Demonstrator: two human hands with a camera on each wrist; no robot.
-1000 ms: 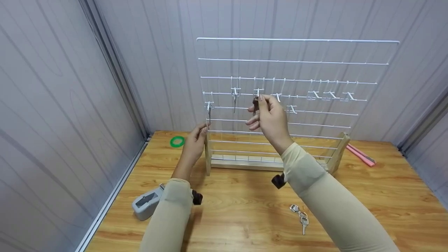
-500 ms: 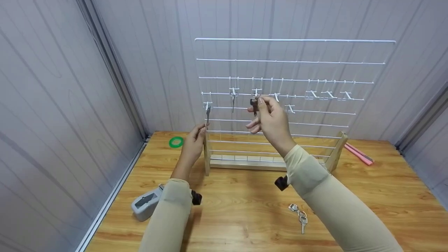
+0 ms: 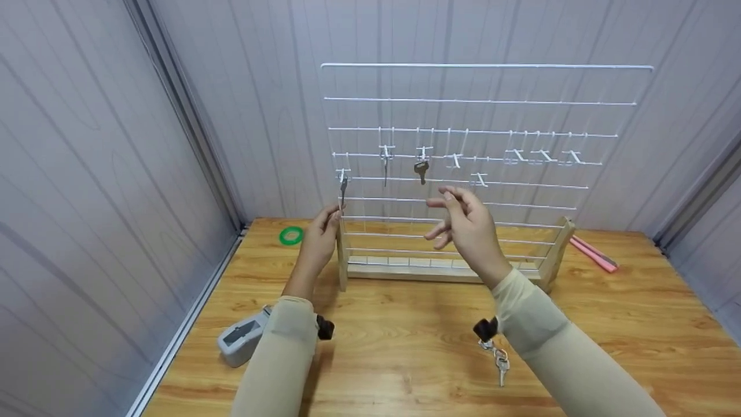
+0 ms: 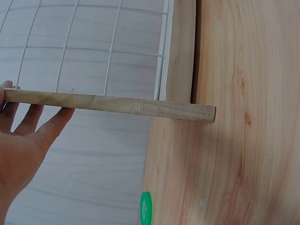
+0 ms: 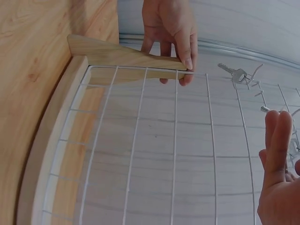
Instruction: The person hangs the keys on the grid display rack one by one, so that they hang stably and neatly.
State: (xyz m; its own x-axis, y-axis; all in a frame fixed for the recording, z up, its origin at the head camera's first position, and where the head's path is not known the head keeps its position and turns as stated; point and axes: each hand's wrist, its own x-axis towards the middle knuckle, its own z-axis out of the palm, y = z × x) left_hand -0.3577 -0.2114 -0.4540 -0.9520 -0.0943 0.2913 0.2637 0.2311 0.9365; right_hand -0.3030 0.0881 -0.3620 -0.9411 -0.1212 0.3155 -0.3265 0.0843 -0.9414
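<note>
Head: key above right grip

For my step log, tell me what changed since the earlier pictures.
The right hand let go of the key, now hanging from its hook, and moved down and right. The left hand still holds the rack; the loose keys stayed put.

Wire rack: white grid on pale wooden stand, upright before me; I hold its left side
Middle key: hanging tip-down from a white hook
Next key: hanging left of that, looks edge-on
Outer key: leftmost, hanging lower
Loose keys: silvery, ringed, lying before the rack
</note>
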